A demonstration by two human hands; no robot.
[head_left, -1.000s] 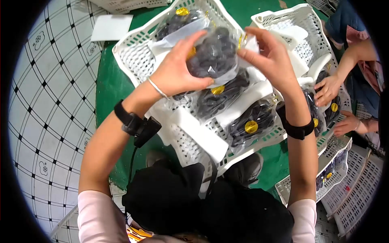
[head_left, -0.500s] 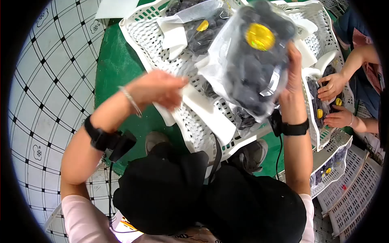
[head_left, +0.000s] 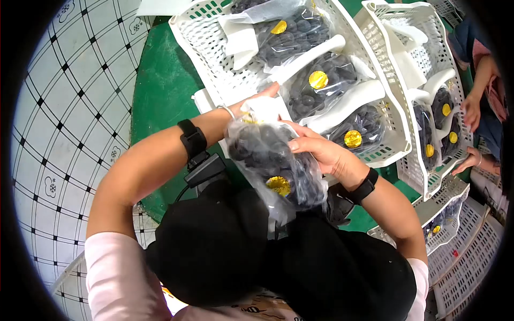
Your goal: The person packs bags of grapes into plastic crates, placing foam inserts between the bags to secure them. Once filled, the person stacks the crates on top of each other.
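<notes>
My right hand (head_left: 326, 152) is closed on the side of a clear bag of dark grapes (head_left: 267, 152) with a gold round sticker, held tilted above my lap. My left hand (head_left: 259, 98) reaches past the bag's top into the near crate (head_left: 201, 72). Its visible fingers are stretched out over a white foam piece (head_left: 284, 109); the rest is hidden by the bag. Inside the crate lie several more bagged grapes, among them a middle bag (head_left: 305, 99) and a lower bag (head_left: 369, 120), with a curved white foam strip (head_left: 348, 104) between them.
A second white crate (head_left: 399, 85) with bagged grapes stands at the right, where a co-worker's hand (head_left: 471, 111) is beside it. Below it is a smaller crate (head_left: 455, 227). The green tabletop-like surface (head_left: 155, 101) borders the tiled floor (head_left: 80, 134).
The held bag has come down from over the crate toward my lap and turned, its sticker now low. My left hand has moved right and up, over the foam. The co-worker's hands have drawn back.
</notes>
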